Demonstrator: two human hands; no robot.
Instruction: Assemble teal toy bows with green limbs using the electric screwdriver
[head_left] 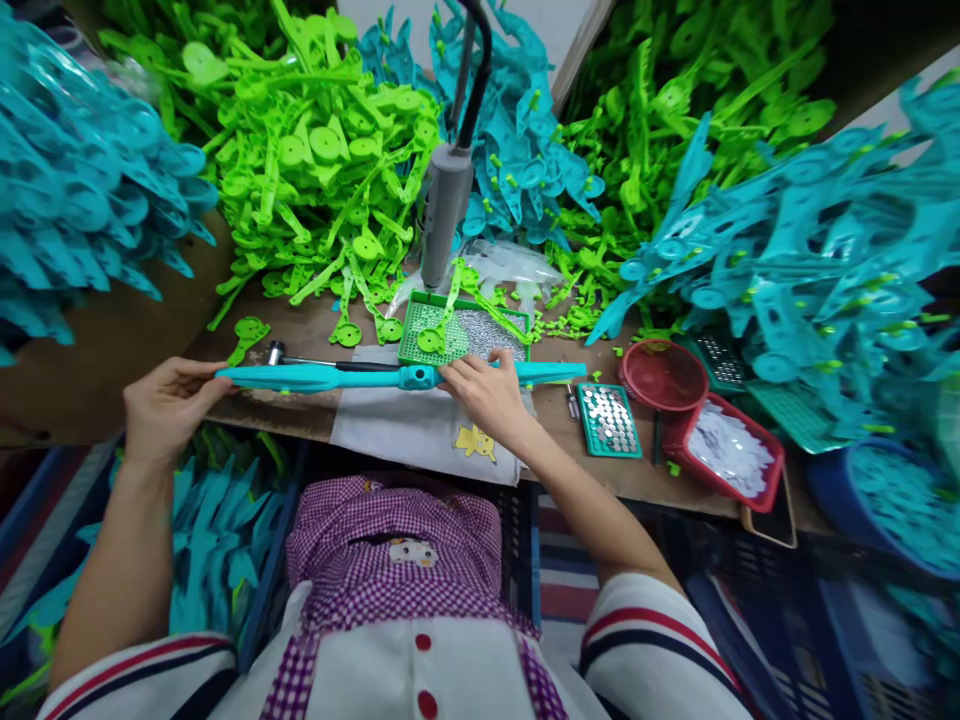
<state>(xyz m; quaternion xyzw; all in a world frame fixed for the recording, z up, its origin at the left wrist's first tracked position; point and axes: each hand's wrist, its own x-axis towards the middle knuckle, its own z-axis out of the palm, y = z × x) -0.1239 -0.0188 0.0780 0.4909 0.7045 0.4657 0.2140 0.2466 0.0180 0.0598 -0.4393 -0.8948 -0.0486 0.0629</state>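
Observation:
A long turquoise plastic part [315, 377] lies level across the front of the bench, just above a white cloth [427, 440] with a yellow cartoon figure. Its left tip is pinched between the thumb and fingers of my left hand [169, 405]. Near its middle, right of a dark round hole, my right hand [487, 395] grips it, fingers over the top. Behind my right hand stands a green tray [401, 345] of small silvery pieces, with lime-green plastic pieces [431, 340] lying over it. A hammer [300, 360] rests partly behind the turquoise part.
Lime-green parts [322, 150] and turquoise parts [810, 230] are heaped around the bench. A grey handheld tool [444, 215] hangs at the centre. On the right are a tray of discs [609, 420], a red bowl [664, 375], a red basket [772, 450] and a phone [776, 525].

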